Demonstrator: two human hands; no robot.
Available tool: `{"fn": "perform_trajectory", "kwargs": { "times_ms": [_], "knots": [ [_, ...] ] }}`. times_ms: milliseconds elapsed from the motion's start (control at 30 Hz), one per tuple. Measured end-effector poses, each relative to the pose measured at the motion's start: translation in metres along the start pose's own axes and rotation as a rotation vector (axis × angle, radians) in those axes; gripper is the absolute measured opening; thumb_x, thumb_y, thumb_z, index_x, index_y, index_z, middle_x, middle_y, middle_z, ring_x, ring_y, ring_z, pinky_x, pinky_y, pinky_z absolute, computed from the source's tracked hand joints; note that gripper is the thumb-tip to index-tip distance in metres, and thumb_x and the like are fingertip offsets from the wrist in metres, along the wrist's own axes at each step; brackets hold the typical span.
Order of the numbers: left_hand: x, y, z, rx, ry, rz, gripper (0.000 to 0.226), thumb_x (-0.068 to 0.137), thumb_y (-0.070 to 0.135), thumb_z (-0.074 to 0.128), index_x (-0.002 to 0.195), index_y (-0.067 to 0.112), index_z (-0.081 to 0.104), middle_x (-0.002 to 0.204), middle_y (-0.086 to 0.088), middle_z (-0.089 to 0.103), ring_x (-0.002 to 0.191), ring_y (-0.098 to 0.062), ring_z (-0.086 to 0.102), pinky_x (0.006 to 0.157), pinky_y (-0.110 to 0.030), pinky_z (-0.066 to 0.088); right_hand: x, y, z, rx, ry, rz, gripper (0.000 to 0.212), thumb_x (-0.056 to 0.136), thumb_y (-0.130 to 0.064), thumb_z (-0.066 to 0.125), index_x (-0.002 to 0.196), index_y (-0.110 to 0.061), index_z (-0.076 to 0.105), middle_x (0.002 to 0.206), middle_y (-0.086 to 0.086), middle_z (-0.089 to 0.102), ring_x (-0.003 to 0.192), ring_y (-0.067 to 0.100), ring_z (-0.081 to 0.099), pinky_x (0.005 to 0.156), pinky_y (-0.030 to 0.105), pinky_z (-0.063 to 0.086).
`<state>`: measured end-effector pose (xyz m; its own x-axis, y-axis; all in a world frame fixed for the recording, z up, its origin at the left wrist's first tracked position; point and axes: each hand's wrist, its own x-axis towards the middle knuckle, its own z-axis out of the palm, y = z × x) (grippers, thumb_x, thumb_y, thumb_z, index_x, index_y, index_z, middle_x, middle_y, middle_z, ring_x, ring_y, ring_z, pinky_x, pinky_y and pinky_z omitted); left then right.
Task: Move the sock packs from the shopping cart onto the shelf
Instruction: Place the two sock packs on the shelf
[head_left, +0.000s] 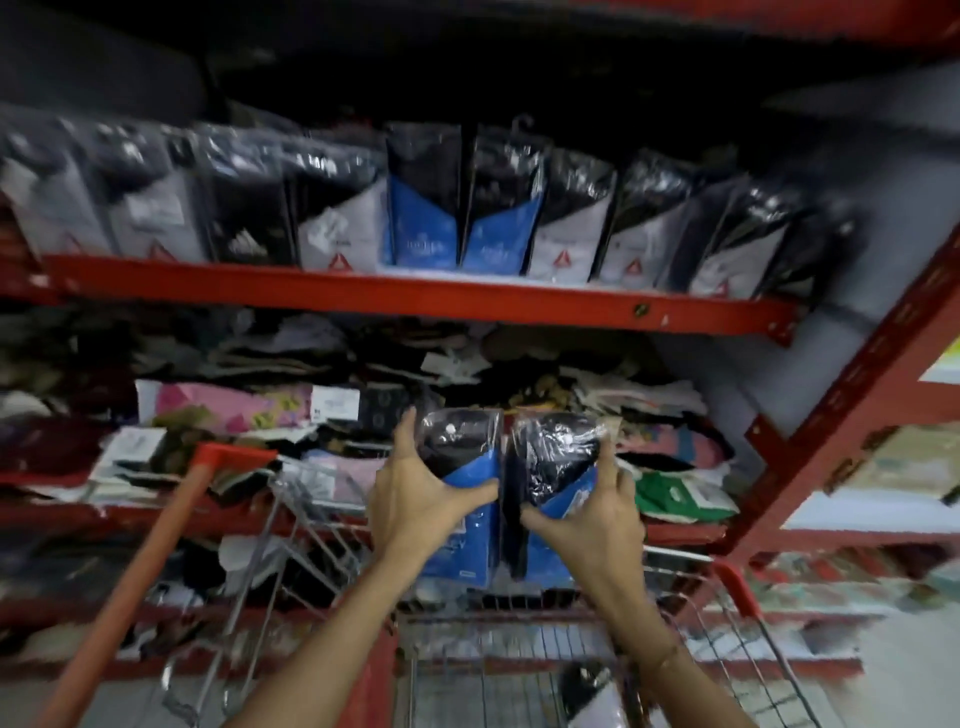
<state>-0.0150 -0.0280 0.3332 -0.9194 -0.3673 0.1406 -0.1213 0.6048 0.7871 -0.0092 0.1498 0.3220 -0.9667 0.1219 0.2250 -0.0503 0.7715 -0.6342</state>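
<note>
Red steel edges the upper shelf (415, 293), its row of sock packs tight from end to end. Above the shopping cart (519, 670), two blue-and-black packs (467, 467) stand upright, long axis vertical, side by side. The left hand (415, 499) and the right hand (587, 514) clasp their outer edges.

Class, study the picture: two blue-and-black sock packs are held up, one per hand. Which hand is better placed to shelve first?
Probably left. The left hand and its pack sit almost directly below the blue packs on the shelf; the right hand is further aside.
</note>
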Motion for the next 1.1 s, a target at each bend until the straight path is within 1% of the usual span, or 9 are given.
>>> {"fn": "perform_trajectory", "kwargs": {
  "times_ms": [100, 200, 267, 433, 533, 700, 833, 967, 1100],
  "knots": [
    [0.024, 0.046, -0.032, -0.022, 0.130, 0.162, 0.124, 0.046, 0.067, 0.078, 0.145, 0.045, 0.007, 0.118, -0.007, 0.067, 0.096, -0.031, 0.065, 0.069, -0.041, 0.057, 0.031, -0.038, -0.034, 0.034, 0.129, -0.075, 0.121, 0.065, -0.048, 0.081, 0.151, -0.018, 0.001, 0.142, 0.014, 0.035, 0.120, 0.032, 0.047, 0.078, 0.031, 0.043],
    [0.053, 0.092, -0.060, -0.056, 0.262, 0.328, 0.108, 0.055, 0.062, 0.079, 0.144, 0.043, 0.022, 0.128, 0.001, 0.061, 0.111, -0.025, 0.061, 0.076, -0.038, 0.054, 0.063, -0.074, -0.067, 0.089, 0.263, -0.208, 0.119, 0.067, -0.048, 0.080, 0.151, -0.021, 0.000, 0.143, 0.014, 0.033, 0.120, 0.029, 0.045, 0.082, 0.034, 0.045],
    [0.076, 0.118, -0.071, -0.082, 0.345, 0.384, 0.100, 0.057, 0.061, 0.078, 0.142, 0.040, 0.030, 0.129, 0.001, 0.060, 0.111, -0.022, 0.061, 0.075, -0.034, 0.052, 0.087, -0.093, -0.081, 0.119, 0.333, -0.290, 0.116, 0.069, -0.048, 0.079, 0.152, -0.020, 0.001, 0.145, 0.013, 0.032, 0.123, 0.026, 0.040, 0.084, 0.031, 0.042],
    [0.130, 0.164, -0.082, -0.119, 0.486, 0.425, 0.098, 0.058, 0.056, 0.081, 0.141, 0.037, 0.033, 0.128, -0.001, 0.059, 0.113, -0.022, 0.058, 0.078, -0.034, 0.050, 0.148, -0.134, -0.094, 0.205, 0.470, -0.376, 0.115, 0.072, -0.045, 0.078, 0.152, -0.018, -0.001, 0.148, 0.016, 0.029, 0.124, 0.028, 0.040, 0.079, 0.026, 0.037],
    [0.162, 0.170, -0.076, -0.120, 0.518, 0.410, 0.099, 0.058, 0.053, 0.082, 0.142, 0.034, 0.033, 0.129, -0.005, 0.057, 0.111, -0.026, 0.058, 0.079, -0.038, 0.050, 0.182, -0.148, -0.079, 0.246, 0.496, -0.374, 0.115, 0.074, -0.046, 0.077, 0.151, -0.018, -0.004, 0.151, 0.016, 0.025, 0.127, 0.027, 0.037, 0.087, 0.034, 0.044],
    [0.203, 0.143, -0.062, 0.007, 0.583, 0.431, 0.099, 0.061, 0.053, 0.079, 0.143, 0.031, 0.029, 0.127, -0.013, 0.055, 0.109, -0.030, 0.057, 0.071, -0.038, 0.053, 0.212, -0.149, -0.041, 0.239, 0.498, -0.373, 0.109, 0.079, -0.047, 0.072, 0.151, -0.013, -0.002, 0.152, 0.019, 0.025, 0.126, 0.028, 0.041, 0.081, 0.024, 0.043],
    [0.218, 0.128, -0.047, 0.081, 0.596, 0.422, 0.097, 0.064, 0.053, 0.077, 0.144, 0.026, 0.028, 0.125, -0.014, 0.054, 0.109, -0.031, 0.055, 0.068, -0.041, 0.055, 0.223, -0.145, -0.011, 0.282, 0.457, -0.375, 0.111, 0.079, -0.048, 0.071, 0.150, -0.015, -0.008, 0.151, 0.018, 0.025, 0.128, 0.032, 0.045, 0.093, 0.040, 0.053],
    [0.218, 0.117, -0.031, 0.137, 0.557, 0.418, 0.097, 0.071, 0.049, 0.074, 0.146, 0.014, 0.024, 0.135, -0.020, 0.044, 0.118, -0.035, 0.047, 0.082, -0.046, 0.054, 0.223, -0.141, 0.006, 0.224, 0.388, -0.321, 0.109, 0.082, -0.050, 0.065, 0.149, -0.012, -0.011, 0.149, 0.020, 0.024, 0.130, 0.033, 0.041, 0.096, 0.036, 0.050],
    [0.209, 0.114, -0.030, 0.279, 0.482, 0.426, 0.097, 0.082, 0.052, 0.060, 0.150, 0.010, 0.006, 0.148, -0.030, 0.024, 0.133, -0.043, 0.030, 0.097, -0.047, 0.046, 0.223, -0.135, 0.012, 0.099, 0.348, -0.333, 0.105, 0.083, -0.061, 0.051, 0.148, -0.013, -0.016, 0.152, 0.022, 0.021, 0.133, 0.035, 0.040, 0.087, 0.042, 0.057]
  ]
}}
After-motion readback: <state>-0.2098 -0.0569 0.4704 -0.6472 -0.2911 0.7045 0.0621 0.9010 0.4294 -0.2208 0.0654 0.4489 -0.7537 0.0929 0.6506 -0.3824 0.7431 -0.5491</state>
